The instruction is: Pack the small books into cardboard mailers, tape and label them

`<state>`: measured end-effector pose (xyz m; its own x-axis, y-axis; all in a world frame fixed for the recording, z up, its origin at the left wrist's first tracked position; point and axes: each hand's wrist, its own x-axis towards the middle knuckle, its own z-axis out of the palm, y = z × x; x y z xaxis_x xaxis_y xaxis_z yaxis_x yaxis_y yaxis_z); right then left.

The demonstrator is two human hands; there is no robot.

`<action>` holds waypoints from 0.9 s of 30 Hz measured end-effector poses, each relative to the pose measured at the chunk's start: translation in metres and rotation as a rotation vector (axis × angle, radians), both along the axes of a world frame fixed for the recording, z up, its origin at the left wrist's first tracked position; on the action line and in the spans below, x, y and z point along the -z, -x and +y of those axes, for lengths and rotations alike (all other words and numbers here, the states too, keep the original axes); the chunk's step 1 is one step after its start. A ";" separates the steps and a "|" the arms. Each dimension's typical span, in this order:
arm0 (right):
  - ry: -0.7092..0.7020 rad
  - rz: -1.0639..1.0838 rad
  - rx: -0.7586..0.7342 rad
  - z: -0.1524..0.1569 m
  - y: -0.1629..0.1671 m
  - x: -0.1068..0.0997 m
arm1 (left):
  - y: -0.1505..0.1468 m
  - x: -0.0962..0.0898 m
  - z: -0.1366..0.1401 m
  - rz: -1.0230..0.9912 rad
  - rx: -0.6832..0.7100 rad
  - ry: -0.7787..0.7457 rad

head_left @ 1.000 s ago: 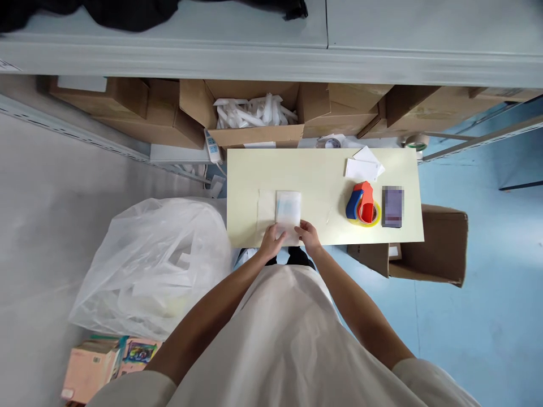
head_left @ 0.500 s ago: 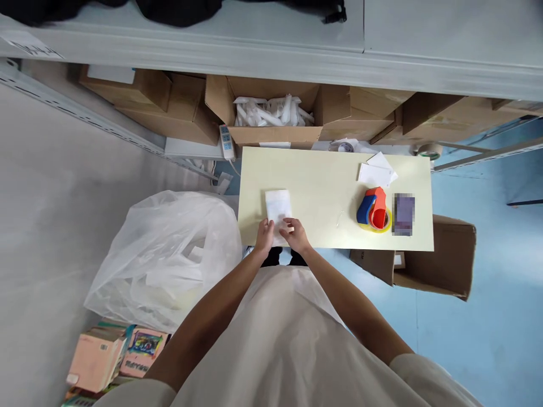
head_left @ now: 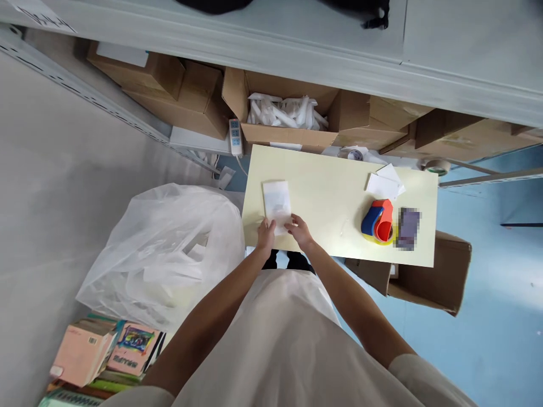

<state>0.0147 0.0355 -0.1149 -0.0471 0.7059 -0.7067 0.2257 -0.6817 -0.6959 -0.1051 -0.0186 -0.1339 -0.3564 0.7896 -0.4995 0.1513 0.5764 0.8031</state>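
A flat white rectangular packet (head_left: 277, 199) lies near the left end of the pale yellow table (head_left: 322, 186), with a faint grey patch at its middle. My left hand (head_left: 266, 235) grips its near left edge, thumb on top. On the opposite side, my right hand (head_left: 299, 232) holds the near right edge between thumb and fingers. Whether the packet is paper or a thin pouch I cannot tell.
A red and blue tape dispenser (head_left: 378, 221), a blurred dark rectangle (head_left: 408, 228) and white cards (head_left: 384, 183) occupy the table's right side. Behind stands a carton (head_left: 288, 135) of white wrapped items. A large plastic bag (head_left: 165, 254) and stacked books (head_left: 85, 350) are at left.
My right hand has moved from over the packet to its right edge, uncovering its middle. The packet sits slightly turned. The whole view has tilted a little.
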 end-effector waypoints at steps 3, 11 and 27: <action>-0.046 0.004 0.008 0.032 0.018 -0.001 | 0.014 0.002 0.032 -0.043 -0.094 0.010; -0.125 0.067 0.000 0.097 0.063 0.003 | 0.049 0.009 0.109 -0.154 -0.259 -0.075; -0.102 0.076 -0.087 0.084 0.053 -0.012 | 0.064 0.005 0.104 -0.050 -0.177 -0.085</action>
<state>-0.0388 0.1193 -0.1031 -0.1615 0.7650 -0.6234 0.2250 -0.5865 -0.7781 -0.1687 0.0852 -0.1387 -0.4700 0.7567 -0.4545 0.0126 0.5206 0.8537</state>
